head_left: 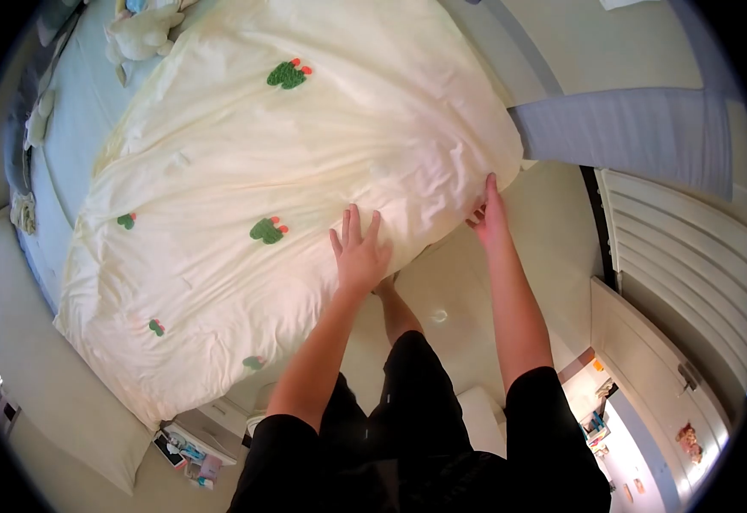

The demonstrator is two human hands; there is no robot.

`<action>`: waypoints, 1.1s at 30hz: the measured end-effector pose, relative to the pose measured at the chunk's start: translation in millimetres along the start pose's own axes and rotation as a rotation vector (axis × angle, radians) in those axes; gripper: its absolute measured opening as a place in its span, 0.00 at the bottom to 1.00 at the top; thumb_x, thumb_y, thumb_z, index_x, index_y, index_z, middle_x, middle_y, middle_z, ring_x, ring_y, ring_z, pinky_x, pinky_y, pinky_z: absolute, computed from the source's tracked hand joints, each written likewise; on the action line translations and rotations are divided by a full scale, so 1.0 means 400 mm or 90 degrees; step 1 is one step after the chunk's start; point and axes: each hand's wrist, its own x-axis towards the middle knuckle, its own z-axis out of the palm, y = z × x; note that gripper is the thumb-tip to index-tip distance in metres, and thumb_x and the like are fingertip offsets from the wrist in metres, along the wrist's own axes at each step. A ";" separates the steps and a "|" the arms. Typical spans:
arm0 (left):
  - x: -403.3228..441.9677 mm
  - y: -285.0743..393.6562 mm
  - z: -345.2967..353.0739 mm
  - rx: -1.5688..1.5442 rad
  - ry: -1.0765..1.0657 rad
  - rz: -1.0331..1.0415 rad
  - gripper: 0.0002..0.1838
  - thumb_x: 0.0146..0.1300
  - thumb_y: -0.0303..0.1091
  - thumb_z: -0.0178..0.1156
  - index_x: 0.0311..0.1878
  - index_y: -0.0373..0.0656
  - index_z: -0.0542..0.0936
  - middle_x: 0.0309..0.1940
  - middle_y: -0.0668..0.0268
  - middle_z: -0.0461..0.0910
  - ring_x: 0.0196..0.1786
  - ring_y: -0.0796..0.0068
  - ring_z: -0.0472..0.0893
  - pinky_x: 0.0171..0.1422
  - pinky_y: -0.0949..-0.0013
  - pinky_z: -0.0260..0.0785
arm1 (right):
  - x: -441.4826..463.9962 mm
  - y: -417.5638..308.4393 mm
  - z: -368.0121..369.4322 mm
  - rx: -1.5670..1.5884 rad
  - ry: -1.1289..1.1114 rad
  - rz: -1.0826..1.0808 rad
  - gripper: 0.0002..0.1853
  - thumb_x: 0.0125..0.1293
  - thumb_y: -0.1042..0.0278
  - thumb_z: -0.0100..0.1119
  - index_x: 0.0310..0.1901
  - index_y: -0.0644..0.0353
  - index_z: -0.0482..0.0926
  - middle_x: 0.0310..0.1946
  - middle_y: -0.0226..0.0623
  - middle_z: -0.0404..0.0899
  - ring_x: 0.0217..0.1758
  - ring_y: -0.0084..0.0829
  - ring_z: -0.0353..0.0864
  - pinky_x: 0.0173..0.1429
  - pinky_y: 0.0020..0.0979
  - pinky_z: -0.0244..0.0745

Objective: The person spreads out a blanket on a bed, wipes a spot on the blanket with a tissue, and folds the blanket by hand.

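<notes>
A cream quilt point(219, 154) with green and red cactus-like patches is spread over a bed with a pale blue sheet point(91, 103). My left hand point(361, 255) lies on the quilt near its lower right edge, palm down with the fingers spread. At the quilt's right edge is my right hand point(491, 214), its index finger stretched out along the edge and the other fingers curled. Whether those curled fingers pinch any fabric is hard to make out.
White plush toys point(141, 36) lie at the bed's upper left. A bedside drawer unit point(219, 417) with small items stands below the quilt. To the right are a blue-grey curtain point(630, 128), a white radiator point(681, 231) and a door point(647, 342).
</notes>
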 end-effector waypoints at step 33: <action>-0.019 -0.443 -0.212 0.193 0.212 -0.207 0.42 0.73 0.62 0.50 0.85 0.55 0.57 0.87 0.49 0.41 0.87 0.41 0.38 0.80 0.22 0.28 | 0.007 -0.192 0.113 -0.496 0.434 -0.817 0.24 0.73 0.55 0.62 0.61 0.65 0.78 0.60 0.59 0.79 0.57 0.56 0.82 0.59 0.51 0.78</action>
